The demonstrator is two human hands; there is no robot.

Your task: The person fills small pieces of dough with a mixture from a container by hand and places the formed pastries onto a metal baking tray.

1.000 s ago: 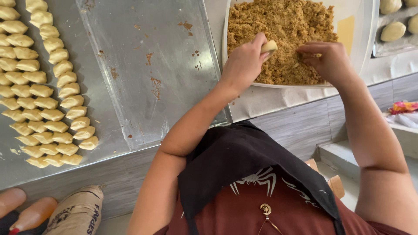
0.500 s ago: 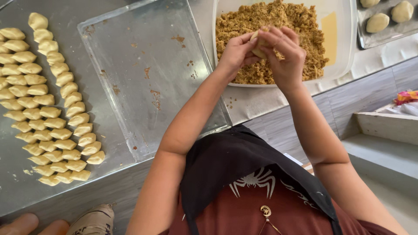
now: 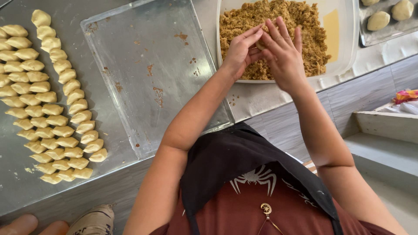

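Note:
My left hand [image 3: 240, 51] and my right hand [image 3: 283, 52] are pressed together over a white rectangular tub [image 3: 344, 39] of crumbly brown filling [image 3: 278, 17]. Between the fingers sits a small pale piece of dough [image 3: 261, 44], mostly hidden by both hands. The hands hover just above the filling near the tub's front edge.
A bare metal tray [image 3: 152, 74] with brown smears lies left of the tub. Rows of shaped pale pastries [image 3: 48, 100] fill the steel counter at far left. Another tray with dough balls [image 3: 379, 19] is at top right. A step [image 3: 383, 130] lies lower right.
My hands have come together from apart in the filling and drawn back toward the tub's front edge, closing around the dough piece.

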